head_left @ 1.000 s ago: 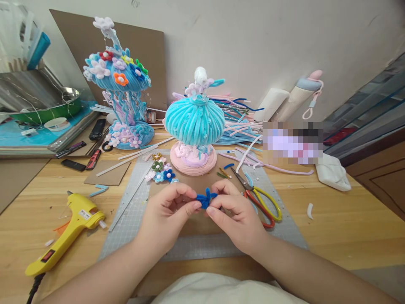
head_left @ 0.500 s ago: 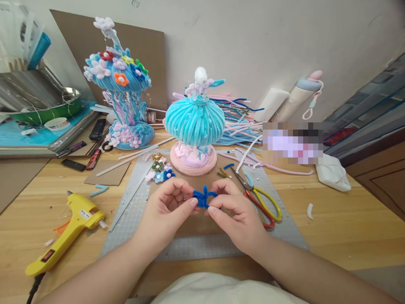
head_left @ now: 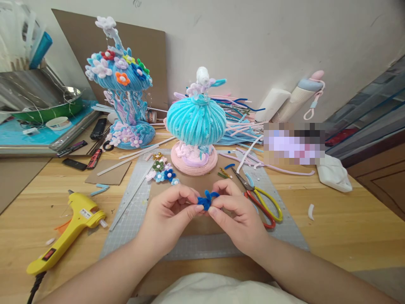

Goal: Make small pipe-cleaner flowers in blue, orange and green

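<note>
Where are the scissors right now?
In the head view, the scissors lie on the grey mat just right of the right hand, blades pointing toward the blue model's pink base.

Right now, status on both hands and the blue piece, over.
Left hand and right hand both pinched on blue pipe-cleaner flower, held above cutting mat. Scissors close beside right hand.

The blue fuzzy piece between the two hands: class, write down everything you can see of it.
The blue fuzzy piece is small, deep blue, and looks like chenille pipe cleaner bent into short rounded loops, petal-like; their number cannot be told. It is held above the brown card on the grey cutting mat, touching neither. The left hand pinches its left side, the right hand its right side, with fingertips hiding part of it.
</note>
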